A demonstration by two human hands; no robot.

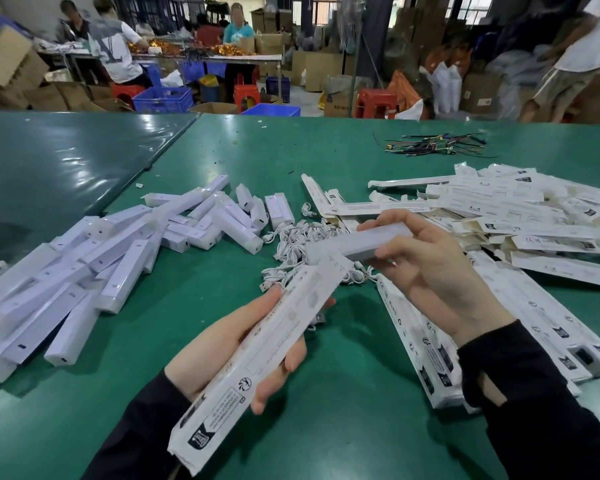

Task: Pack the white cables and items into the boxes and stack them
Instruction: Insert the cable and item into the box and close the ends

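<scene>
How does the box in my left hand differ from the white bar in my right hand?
The box carries black printed text and symbols; the bar is plain and translucent white. The box looks longer than the bar. The left hand wraps the box from beneath, while the right hand pinches the bar at its end, feeding it toward the box's open top. Both are long, narrow and white.

The left hand (243, 344) is gripping a long white box (257, 362) angled up off the green table (326, 427), while the right hand (433, 271) is holding a white bar (354, 242) at the box's open far end. Coiled white cables (302, 237) are lying just behind.
</scene>
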